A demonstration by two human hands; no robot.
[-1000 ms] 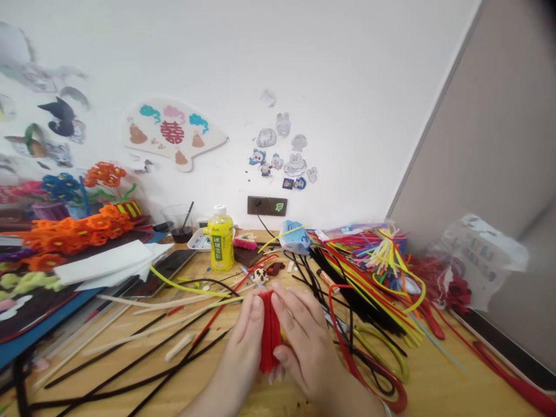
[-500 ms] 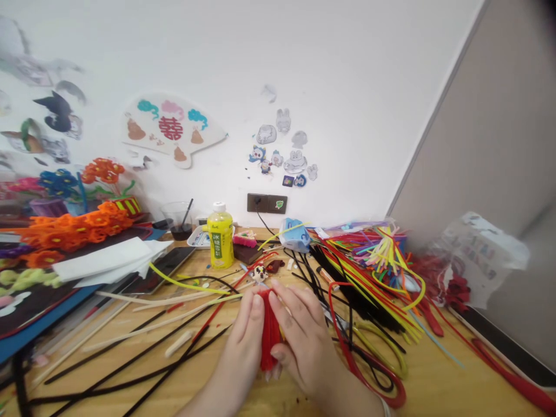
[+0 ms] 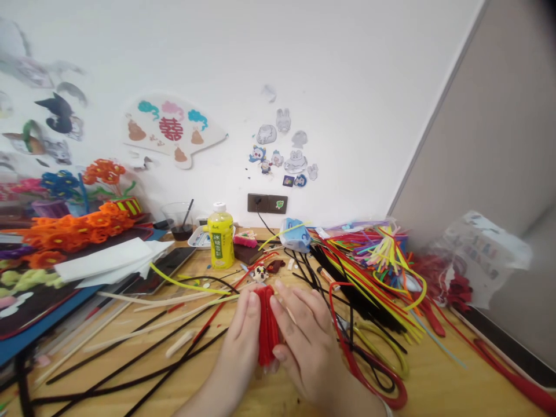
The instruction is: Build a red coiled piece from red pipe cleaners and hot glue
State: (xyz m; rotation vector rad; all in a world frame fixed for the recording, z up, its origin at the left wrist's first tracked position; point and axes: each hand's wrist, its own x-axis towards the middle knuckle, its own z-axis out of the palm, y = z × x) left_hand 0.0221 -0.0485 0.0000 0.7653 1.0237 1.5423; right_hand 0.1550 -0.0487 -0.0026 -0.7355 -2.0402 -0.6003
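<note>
Between my two hands stands a red bundle of pipe cleaners [image 3: 268, 327], its fuzzy strands side by side and upright. My left hand [image 3: 243, 333] grips its left side, the thumb along the near edge. On the other side my right hand [image 3: 304, 330] presses with bent fingers, thumb low on the bundle. The far side of the bundle and some fingertips are hidden. Just beyond the hands sits a small black-and-white figure [image 3: 259, 274]. Loose black pipe cleaners [image 3: 174, 368] and cream ones [image 3: 165, 327] lie left of my hands.
A yellow drink bottle [image 3: 220, 237] and a plastic cup [image 3: 179, 223] stand at the back. Scissors with yellow handles [image 3: 402, 359] lie to the right, near a heap of coloured pipe cleaners [image 3: 369, 278]. Orange pipe-cleaner flowers [image 3: 78, 229] and white paper [image 3: 108, 260] are on the left.
The red bundle has turned slightly between my hands and shows more of its strands. My hands have shifted a little; both keep their hold.
</note>
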